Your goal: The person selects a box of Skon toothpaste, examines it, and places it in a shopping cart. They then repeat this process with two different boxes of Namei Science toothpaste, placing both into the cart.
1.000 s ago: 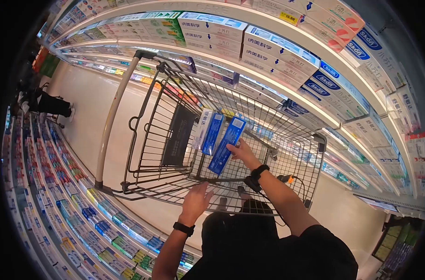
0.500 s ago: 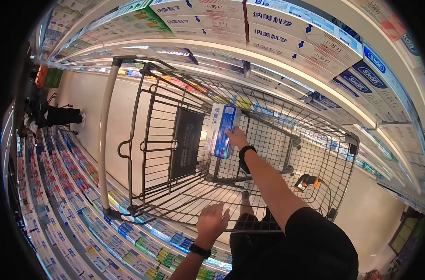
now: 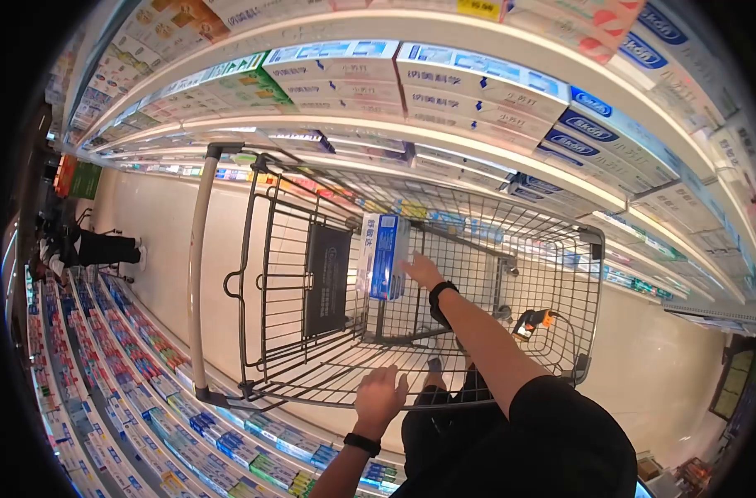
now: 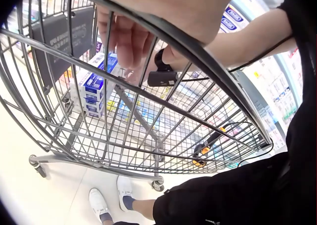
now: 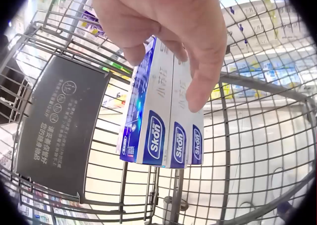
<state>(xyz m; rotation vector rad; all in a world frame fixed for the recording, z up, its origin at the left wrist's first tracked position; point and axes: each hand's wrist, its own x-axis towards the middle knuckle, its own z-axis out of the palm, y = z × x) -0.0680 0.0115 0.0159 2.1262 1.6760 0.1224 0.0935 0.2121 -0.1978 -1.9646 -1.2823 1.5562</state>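
Note:
Several blue-and-white Skon boxes (image 3: 385, 257) (image 4: 93, 93) (image 5: 157, 108) stand side by side in the cart near the seat panel. My right hand (image 3: 421, 270) (image 5: 166, 29) is over their edge; in the right wrist view its thumb and fingers spread loosely on either side of the boxes' upper end. Whether the fingertips touch the cartons is hard to tell. My left hand (image 3: 381, 398) (image 4: 173, 9) hangs relaxed above the cart's near rim (image 4: 188, 44), its fingers extended and holding nothing.
Around the boxes is the wire cart (image 3: 594, 290), with a grey handle (image 3: 197, 274) and a dark panel (image 3: 326, 278). A black-and-orange device (image 3: 534, 322) lies inside. Stocked shelves (image 3: 477, 137) line both sides. Another person (image 3: 104, 247) is farther down the aisle.
The blue carton in my right hand has moved left against the white one, and my right fingers have loosened at its edge. My left hand has shifted slightly right.

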